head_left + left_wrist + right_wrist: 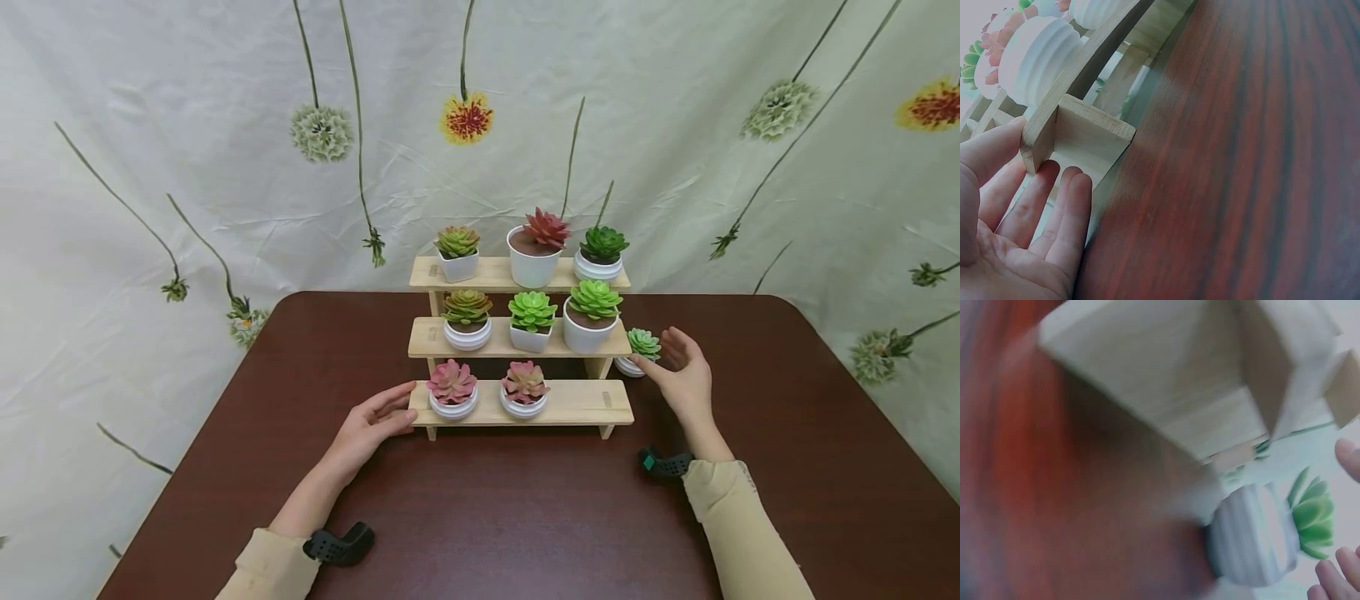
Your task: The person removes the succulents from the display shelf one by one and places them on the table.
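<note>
A three-tier wooden plant stand (573, 407) holds several small potted succulents. My left hand (367, 429) grips the left end of its lowest board (1044, 128), thumb at the upper edge and fingertips underneath. Close by on that board are two pink succulents, one nearer the hand (452, 382) and one toward the middle (524, 382). At the stand's right side, a pale green succulent (643, 342) in a ribbed white pot (1254, 536) is on the table. Around this plant my right hand (686, 385) spreads its thumb and fingers, with a gap to the pot in the right wrist view.
The middle tier bears three green succulents, one in a larger white pot (589, 335). On the top tier, a red succulent (547, 228) stands between two green ones. Behind the dark brown table (510, 508) hangs a flower-print cloth (225, 150).
</note>
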{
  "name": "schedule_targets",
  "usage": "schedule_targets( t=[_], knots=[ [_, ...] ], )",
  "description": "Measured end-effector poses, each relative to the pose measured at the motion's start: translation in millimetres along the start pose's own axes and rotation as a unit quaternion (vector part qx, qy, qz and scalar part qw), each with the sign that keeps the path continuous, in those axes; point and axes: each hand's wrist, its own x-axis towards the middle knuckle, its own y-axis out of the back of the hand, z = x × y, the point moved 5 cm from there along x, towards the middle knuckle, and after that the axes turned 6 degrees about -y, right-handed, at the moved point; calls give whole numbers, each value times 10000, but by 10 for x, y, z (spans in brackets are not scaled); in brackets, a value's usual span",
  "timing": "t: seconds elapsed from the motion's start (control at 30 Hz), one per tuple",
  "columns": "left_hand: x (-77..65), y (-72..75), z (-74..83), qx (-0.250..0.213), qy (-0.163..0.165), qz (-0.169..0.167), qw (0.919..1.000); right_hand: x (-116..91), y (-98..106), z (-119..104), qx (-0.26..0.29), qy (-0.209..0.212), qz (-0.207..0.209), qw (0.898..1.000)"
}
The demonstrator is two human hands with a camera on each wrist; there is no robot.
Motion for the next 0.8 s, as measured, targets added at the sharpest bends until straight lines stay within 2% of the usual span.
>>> schedule_targets(
  t=[0.1, 0.17, 0.43, 0.6, 0.8],
  knots=[
    [2, -1, -4, -9, -3, -2, 10000, 96, 29, 109, -62, 233, 179, 9996],
    [4, -1, -4, -2, -3, -4, 10000, 92, 49, 60, -96, 244, 197, 9995],
    [5, 5, -10, 43, 43, 4, 10000, -238, 127, -688, 307, 274, 43, 9991],
    [8, 6, -11, 40, 45, -1, 10000, -342, 148, -907, 501, 598, 8, 9970],
    [16, 6, -12, 18, -16, -26, 10000, -482, 141, -1146, 896, 1114, -35, 9897]
  ],
)
